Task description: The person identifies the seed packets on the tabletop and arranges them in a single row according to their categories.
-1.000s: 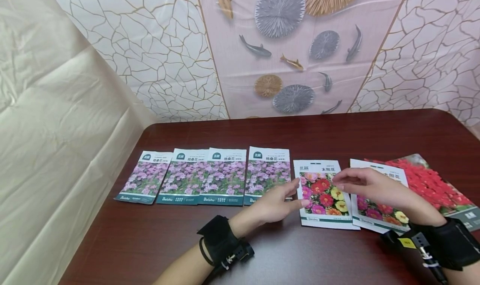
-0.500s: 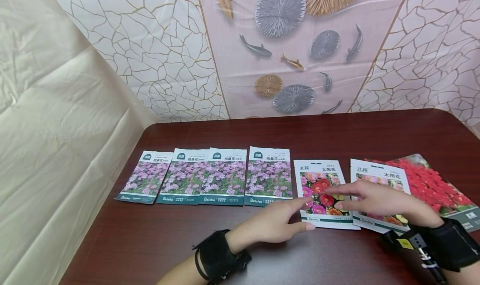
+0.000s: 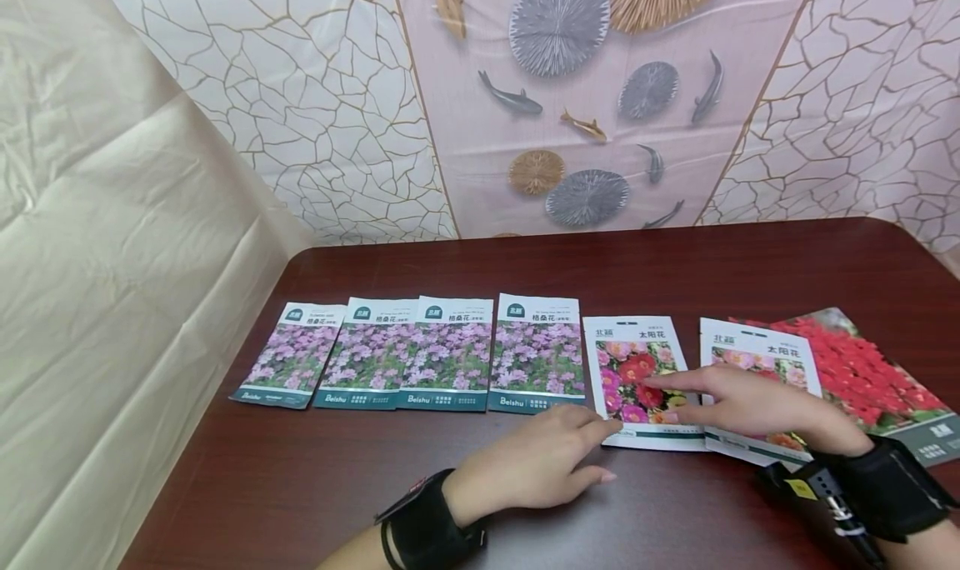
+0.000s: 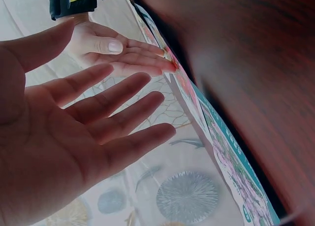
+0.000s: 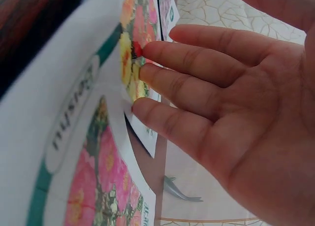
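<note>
The right hand (image 3: pixel 750 399) presses straight fingertips on a flower seed packet (image 3: pixel 626 370) printed with red, pink and yellow blooms. In the right wrist view, several of its fingertips meet the packet's picture (image 5: pixel 129 63). A second packet of the same kind (image 3: pixel 757 349) lies partly under the right hand and beside the first. The left hand (image 3: pixel 532 462) hovers near the first packet's lower left corner, fingers spread and loose in the left wrist view, holding nothing; whether a fingertip touches the corner cannot be told.
Several purple-flower seed packets (image 3: pixel 450 353) lie in a row on the left of the dark red table (image 3: pixel 300 487). Under the second bright packet's right edge is a large red-flower packet (image 3: pixel 870 370). A patterned cloth (image 3: pixel 360 120) hangs behind the table.
The right hand's fingers have come down onto the first bright packet, which has slid slightly left and away from the person. The left hand has drawn back toward the front edge.
</note>
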### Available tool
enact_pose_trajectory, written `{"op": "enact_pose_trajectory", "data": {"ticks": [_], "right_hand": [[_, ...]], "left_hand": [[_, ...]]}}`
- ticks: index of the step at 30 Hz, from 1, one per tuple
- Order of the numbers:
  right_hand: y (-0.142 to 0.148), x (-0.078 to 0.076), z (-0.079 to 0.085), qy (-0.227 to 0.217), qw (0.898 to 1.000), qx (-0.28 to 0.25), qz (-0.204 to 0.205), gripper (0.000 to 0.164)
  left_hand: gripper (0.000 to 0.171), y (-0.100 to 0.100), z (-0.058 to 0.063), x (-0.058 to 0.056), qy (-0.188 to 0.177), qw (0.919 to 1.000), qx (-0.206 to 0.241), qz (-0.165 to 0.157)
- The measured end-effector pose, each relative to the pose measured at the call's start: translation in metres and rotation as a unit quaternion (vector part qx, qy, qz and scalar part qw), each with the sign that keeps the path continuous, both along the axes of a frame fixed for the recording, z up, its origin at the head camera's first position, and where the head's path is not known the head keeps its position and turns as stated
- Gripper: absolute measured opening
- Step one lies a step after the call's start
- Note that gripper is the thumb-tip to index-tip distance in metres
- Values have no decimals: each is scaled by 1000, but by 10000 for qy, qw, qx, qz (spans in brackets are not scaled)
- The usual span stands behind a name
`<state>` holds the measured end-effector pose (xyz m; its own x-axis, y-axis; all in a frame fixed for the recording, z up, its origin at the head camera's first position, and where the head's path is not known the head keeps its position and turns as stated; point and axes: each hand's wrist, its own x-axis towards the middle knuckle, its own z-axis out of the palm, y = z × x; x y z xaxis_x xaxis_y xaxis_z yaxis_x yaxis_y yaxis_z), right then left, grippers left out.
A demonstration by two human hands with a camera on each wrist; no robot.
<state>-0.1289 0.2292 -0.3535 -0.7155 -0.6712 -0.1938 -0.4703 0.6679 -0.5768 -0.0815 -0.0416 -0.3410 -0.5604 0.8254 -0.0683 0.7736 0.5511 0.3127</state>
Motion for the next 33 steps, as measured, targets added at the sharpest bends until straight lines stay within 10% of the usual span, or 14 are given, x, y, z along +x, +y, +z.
{"op": "enact_pose_trajectory", "data": {"ticks": [33], "right_hand": [[-10,-4,-12,247,9990,-205,-321,59]], "left_hand": [[55,-28,5,-23,-301,9898,187,1382]]}}
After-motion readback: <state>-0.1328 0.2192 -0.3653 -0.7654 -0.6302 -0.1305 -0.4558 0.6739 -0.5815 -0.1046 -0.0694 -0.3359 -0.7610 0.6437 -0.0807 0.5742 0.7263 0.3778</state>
